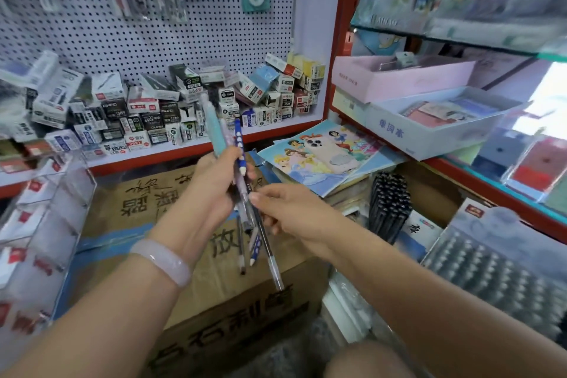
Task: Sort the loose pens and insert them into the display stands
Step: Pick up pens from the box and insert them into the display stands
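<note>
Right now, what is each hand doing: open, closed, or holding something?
Left hand: grips a bundle of pens.
Right hand: pinches a clear pen from the bundle.

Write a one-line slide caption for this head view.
Left hand grips a bundle of pens above a cardboard box while the right hand pinches one pen from it.

Two hands (211, 190), several pens (242, 193), one phone (329, 153), one bracelet (165, 261)

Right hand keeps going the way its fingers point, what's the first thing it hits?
Probably the bundle of pens gripped in the left hand. The right hand points left, fingertips already at the clear pen's barrel; depth is unclear.
</note>
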`<action>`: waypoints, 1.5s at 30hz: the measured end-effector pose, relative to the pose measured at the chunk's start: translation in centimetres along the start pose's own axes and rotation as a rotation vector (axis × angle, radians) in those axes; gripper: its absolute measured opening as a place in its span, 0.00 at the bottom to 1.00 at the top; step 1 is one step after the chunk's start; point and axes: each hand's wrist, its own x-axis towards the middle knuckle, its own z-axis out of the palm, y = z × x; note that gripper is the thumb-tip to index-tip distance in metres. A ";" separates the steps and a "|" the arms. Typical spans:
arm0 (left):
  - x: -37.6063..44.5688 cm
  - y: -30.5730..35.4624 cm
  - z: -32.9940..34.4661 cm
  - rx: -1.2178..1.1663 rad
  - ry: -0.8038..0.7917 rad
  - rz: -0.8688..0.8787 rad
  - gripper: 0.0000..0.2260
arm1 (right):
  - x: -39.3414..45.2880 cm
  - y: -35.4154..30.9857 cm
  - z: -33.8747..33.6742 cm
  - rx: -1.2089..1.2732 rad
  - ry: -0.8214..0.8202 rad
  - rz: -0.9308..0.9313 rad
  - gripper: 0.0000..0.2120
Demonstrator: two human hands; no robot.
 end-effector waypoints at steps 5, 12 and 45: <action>-2.4 -1.6 2.3 -0.019 -0.011 -0.056 0.09 | -3.9 -0.4 -2.6 -0.190 0.036 -0.014 0.12; -5.5 -5.3 5.1 -0.066 0.050 -0.095 0.10 | -7.9 2.5 -7.9 -0.474 0.110 0.030 0.03; -8.9 -12.9 5.1 0.602 -0.239 -0.006 0.05 | -4.1 13.8 -17.1 -0.588 0.701 0.057 0.07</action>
